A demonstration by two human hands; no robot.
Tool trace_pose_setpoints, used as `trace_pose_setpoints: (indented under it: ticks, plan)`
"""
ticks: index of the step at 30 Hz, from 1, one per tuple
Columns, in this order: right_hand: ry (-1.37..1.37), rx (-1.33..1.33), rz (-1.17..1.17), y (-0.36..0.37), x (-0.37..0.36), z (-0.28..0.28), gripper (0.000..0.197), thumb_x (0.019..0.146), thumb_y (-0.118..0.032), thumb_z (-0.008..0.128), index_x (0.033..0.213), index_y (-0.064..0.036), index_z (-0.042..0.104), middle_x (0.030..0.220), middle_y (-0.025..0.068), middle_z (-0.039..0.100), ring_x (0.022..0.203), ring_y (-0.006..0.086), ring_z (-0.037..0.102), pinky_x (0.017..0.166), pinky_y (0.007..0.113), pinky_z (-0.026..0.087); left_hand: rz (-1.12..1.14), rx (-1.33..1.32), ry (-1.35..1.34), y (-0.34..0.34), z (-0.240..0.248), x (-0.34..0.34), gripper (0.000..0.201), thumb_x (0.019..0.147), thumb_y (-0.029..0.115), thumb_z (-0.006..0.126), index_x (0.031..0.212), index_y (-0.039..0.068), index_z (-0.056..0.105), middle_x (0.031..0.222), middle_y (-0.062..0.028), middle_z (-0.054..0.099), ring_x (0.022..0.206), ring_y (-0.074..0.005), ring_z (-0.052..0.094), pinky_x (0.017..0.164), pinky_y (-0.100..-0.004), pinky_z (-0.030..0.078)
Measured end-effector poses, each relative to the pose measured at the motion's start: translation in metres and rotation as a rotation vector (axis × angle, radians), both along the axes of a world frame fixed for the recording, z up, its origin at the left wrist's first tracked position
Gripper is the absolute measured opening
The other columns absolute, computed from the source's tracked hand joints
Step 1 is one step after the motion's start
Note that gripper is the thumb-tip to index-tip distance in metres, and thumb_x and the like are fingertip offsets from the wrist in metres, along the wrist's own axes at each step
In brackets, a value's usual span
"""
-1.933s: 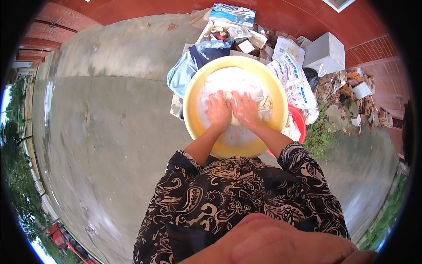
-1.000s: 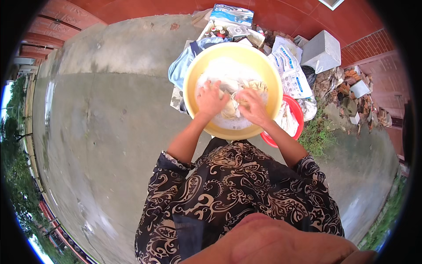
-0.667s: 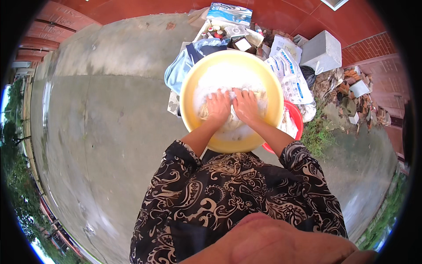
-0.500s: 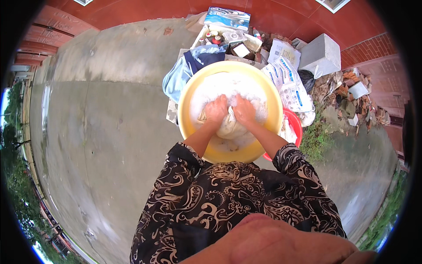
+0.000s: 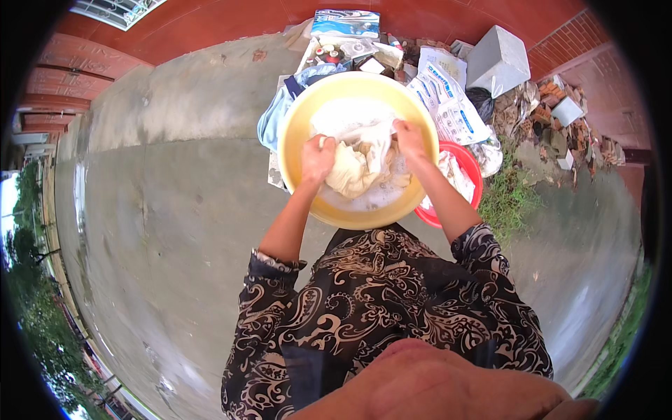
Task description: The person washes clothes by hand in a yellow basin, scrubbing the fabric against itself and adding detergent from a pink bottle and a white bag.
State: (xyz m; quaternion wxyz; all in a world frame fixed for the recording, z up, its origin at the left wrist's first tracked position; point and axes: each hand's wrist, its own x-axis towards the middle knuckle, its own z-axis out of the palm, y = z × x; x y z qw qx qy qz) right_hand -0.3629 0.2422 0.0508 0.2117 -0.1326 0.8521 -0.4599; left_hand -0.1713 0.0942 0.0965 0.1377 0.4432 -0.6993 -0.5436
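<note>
1. one yellow basin (image 5: 297, 126) stands on the concrete ground (image 5: 175, 210), holding soapy water and one cream cloth (image 5: 353, 171).
2. the cloth lies in the middle of the basin, bunched and wet, partly lifted out of the suds.
3. two hands are in the basin: the left hand (image 5: 317, 157) is closed around the cloth's left side near the basin's left wall.
4. the right hand (image 5: 409, 136) grips the cloth's upper right part, fingers curled tight on it.
5. one red bowl (image 5: 472, 171) sits touching the basin's right edge, with pale cloth inside.
6. one blue garment (image 5: 276, 115) lies beside the basin's left far edge.
7. one grey block (image 5: 497, 59) stands beyond the basin at the far right, among printed bags and rubble.
</note>
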Motion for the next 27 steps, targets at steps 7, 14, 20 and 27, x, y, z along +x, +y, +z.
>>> trace_pose_setpoints:
  ticks: [7,14,20,27]
  plan:
    - [0.107,-0.100,0.086,0.021,-0.036,0.059,0.028,0.095,-0.029,0.061,0.100,-0.0021,0.064,0.089,0.0191,0.071,0.086,0.0313,0.069,0.082,0.042,0.053,0.225,0.301,0.528,0.011,0.088,0.026,0.019,0.092,0.015,0.057,0.082,0.000,0.065,0.077,-0.0006,0.060,0.072,-0.0106,0.054,0.066,-0.0270,0.045]
    - [0.484,-0.264,0.761,0.022,0.045,0.082,0.041,0.086,-0.018,0.068,0.125,-0.0047,0.064,0.125,0.0222,0.065,0.110,0.0347,0.066,0.095,0.040,0.050,0.239,0.239,0.676,0.006,0.141,0.021,0.016,0.093,0.015,0.056,0.095,0.001,0.063,0.085,-0.0032,0.060,0.078,-0.0139,0.059,0.071,-0.0292,0.050]
    - [0.037,-0.514,0.476,0.015,0.044,0.096,0.032,0.091,-0.009,0.063,0.122,-0.0007,0.064,0.103,0.0107,0.072,0.101,0.0199,0.065,0.091,0.032,0.050,0.316,0.069,0.744,-0.004,0.142,0.021,0.014,0.092,0.011,0.053,0.090,0.001,0.062,0.085,-0.0004,0.059,0.077,-0.0098,0.053,0.072,-0.0250,0.045]
    - [0.089,-0.602,0.438,0.028,0.012,0.111,0.030,0.087,0.005,0.061,0.116,0.0004,0.065,0.110,0.0076,0.066,0.102,0.0159,0.062,0.091,0.028,0.048,0.236,-0.001,0.463,-0.018,0.065,0.059,0.008,0.092,0.006,0.055,0.093,0.003,0.063,0.083,0.0018,0.059,0.079,-0.0097,0.054,0.076,-0.0261,0.048]
